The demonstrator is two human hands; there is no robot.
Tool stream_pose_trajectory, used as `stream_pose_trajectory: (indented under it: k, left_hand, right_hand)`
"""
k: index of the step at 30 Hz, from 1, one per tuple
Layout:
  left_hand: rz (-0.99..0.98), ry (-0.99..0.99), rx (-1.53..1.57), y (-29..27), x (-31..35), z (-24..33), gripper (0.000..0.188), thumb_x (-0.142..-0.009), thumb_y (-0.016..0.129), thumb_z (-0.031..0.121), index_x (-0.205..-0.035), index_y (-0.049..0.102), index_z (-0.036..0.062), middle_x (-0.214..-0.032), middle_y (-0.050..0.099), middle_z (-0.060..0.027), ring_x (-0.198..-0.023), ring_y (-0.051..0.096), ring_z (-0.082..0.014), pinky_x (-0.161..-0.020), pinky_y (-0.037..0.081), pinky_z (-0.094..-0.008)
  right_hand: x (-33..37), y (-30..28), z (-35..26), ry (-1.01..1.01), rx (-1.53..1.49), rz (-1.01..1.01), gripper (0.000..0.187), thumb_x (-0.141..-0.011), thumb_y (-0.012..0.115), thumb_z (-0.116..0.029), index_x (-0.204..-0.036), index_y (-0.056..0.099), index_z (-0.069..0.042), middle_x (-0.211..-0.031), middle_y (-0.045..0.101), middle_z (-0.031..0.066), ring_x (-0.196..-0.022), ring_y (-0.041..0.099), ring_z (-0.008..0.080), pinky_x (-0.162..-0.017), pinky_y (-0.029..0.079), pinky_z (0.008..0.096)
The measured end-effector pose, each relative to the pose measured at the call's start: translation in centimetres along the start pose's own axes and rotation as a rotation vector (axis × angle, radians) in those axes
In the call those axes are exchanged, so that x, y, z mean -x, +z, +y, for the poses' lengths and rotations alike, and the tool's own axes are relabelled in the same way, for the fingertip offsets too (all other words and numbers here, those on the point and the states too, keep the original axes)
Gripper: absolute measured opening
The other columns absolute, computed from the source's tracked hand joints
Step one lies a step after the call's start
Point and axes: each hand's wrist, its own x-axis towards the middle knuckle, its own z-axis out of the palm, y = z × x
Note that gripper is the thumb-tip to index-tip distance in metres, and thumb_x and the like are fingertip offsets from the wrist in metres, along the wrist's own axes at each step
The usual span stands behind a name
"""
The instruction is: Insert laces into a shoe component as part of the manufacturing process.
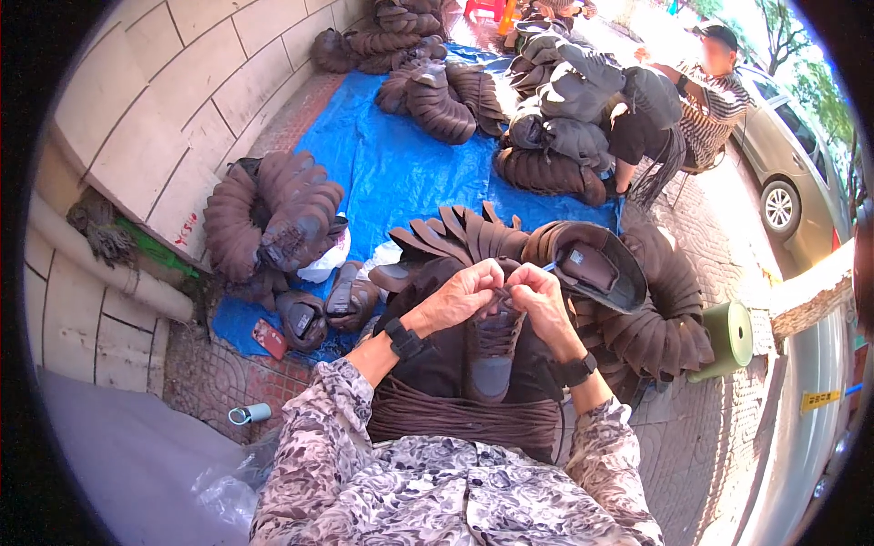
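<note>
On my lap lies a grey-brown lace-up shoe upper [492, 350], its rounded toe toward me and laces crossing its front. Above its collar end, my left hand [464, 296] and my right hand [543, 302] are close together, both pinched on the brown shoelace. Little of the lace shows between the fingers. A bundle of brown shoelaces [464, 417] stretches across my lap, nearer to me than the toe. Beyond my hands is a fanned row of nested brown shoe uppers [464, 232]; the end one [592, 264] shows its hollow inside, beside my right hand.
A blue tarp [382, 164] carries coiled stacks of shoe uppers [273, 214]. Two single shoes [301, 320], a red phone [269, 338] and a light-blue bottle [250, 414] are at left. At right are a green roll [727, 337], a seated person [715, 109] and a parked car [801, 155].
</note>
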Motion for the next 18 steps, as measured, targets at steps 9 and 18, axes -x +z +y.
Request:
stream_pose_trajectory:
  k: [9,18]
  left_hand:
    - [0.073,-0.010,-0.306,1.2,0.5,0.1,0.013,-0.083,0.049,-0.004,-0.092,0.057,0.0014,-0.081,0.063,-0.0016,-0.064,0.053,-0.0053,-0.057,0.043,-0.0202]
    - [0.174,0.049,-0.117,1.0,0.6,-0.6,0.028,-0.083,0.054,-0.004,-0.110,0.053,0.0025,-0.105,0.060,-0.0038,-0.094,0.057,-0.0102,-0.086,0.045,-0.0253]
  right_hand:
    - [0.4,0.1,-0.6,-0.121,-0.174,0.210,0.005,-0.082,0.051,-0.002,-0.080,0.056,-0.003,-0.065,0.052,-0.0028,-0.051,0.044,0.0033,-0.046,0.035,0.0185]
    - [0.0,-1.5,-0.3,-0.041,-0.292,0.203,0.006,-0.084,0.051,-0.002,-0.087,0.056,-0.002,-0.064,0.052,-0.0001,-0.051,0.045,0.0060,-0.046,0.036,0.0200]
